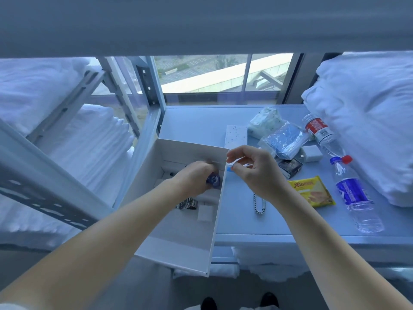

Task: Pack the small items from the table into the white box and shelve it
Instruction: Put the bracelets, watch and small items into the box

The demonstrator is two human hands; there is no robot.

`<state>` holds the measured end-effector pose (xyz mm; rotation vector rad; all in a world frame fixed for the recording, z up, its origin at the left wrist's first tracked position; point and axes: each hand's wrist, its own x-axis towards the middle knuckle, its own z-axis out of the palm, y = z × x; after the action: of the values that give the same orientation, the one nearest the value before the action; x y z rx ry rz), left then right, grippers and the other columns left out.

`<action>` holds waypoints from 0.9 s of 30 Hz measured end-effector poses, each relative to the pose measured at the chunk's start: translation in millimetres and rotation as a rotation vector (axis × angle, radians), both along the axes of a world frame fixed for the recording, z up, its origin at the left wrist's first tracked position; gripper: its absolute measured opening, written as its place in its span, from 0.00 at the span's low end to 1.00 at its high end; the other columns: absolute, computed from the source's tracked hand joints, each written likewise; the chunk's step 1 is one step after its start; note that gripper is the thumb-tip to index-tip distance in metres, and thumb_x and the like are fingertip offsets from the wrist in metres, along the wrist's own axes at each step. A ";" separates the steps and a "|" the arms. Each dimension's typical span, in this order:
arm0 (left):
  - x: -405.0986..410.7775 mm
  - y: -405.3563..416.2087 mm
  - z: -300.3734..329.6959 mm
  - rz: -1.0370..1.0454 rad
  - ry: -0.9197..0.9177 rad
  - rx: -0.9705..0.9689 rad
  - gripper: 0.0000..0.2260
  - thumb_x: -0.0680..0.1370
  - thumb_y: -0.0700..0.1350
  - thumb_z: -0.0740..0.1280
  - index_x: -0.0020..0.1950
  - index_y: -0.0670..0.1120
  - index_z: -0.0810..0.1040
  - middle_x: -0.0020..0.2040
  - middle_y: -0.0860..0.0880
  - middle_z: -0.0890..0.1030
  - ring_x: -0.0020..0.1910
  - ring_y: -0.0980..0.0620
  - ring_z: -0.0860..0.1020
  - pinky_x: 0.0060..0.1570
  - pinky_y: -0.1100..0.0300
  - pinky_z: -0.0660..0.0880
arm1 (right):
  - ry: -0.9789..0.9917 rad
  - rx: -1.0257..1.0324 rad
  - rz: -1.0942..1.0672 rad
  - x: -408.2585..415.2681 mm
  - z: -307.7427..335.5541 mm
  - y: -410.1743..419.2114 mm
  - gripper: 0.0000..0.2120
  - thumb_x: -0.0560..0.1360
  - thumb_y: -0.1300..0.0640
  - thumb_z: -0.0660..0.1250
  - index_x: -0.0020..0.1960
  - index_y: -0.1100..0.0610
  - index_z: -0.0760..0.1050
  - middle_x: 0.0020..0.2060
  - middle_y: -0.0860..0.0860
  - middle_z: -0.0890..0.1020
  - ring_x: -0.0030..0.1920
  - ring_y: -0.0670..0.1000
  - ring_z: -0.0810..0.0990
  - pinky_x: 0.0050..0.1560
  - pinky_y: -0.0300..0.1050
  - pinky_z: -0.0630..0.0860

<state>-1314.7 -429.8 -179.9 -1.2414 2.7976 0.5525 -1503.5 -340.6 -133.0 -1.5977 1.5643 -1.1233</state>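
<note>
White box (pixel 178 238) open, long axis running away from camera; watch (pixel 187 204) inside. Left hand (pixel 196 177) inside gripping small blue item (pixel 213 180); right hand (pixel 254 171) pinching box's right wall.
</note>
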 end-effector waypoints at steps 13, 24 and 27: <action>-3.6 9.7 -9.5 0.016 -0.098 -0.024 0.17 0.80 0.36 0.62 0.58 0.53 0.85 0.53 0.51 0.84 0.51 0.44 0.81 0.47 0.51 0.78 | -0.009 0.033 0.001 -6.5 -5.1 3.8 0.13 0.74 0.63 0.67 0.48 0.46 0.83 0.46 0.40 0.86 0.45 0.48 0.84 0.45 0.45 0.79; 17.1 2.4 0.8 0.083 -0.120 0.066 0.31 0.74 0.32 0.55 0.66 0.60 0.79 0.57 0.52 0.81 0.53 0.47 0.79 0.51 0.52 0.80 | -0.053 0.046 -0.018 -15.8 -6.2 7.4 0.14 0.74 0.64 0.67 0.48 0.47 0.83 0.46 0.42 0.87 0.47 0.53 0.85 0.45 0.48 0.79; 28.5 0.1 10.8 0.158 -0.053 0.063 0.25 0.77 0.35 0.58 0.67 0.58 0.78 0.59 0.55 0.79 0.53 0.53 0.76 0.55 0.57 0.75 | -0.050 0.048 -0.014 -16.8 -6.2 8.3 0.14 0.74 0.64 0.67 0.49 0.46 0.83 0.46 0.41 0.87 0.46 0.51 0.84 0.42 0.43 0.76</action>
<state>-1286.2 -429.6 -169.1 -1.4507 2.6329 0.6001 -1520.3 -332.2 -139.2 -1.5185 1.5609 -1.1162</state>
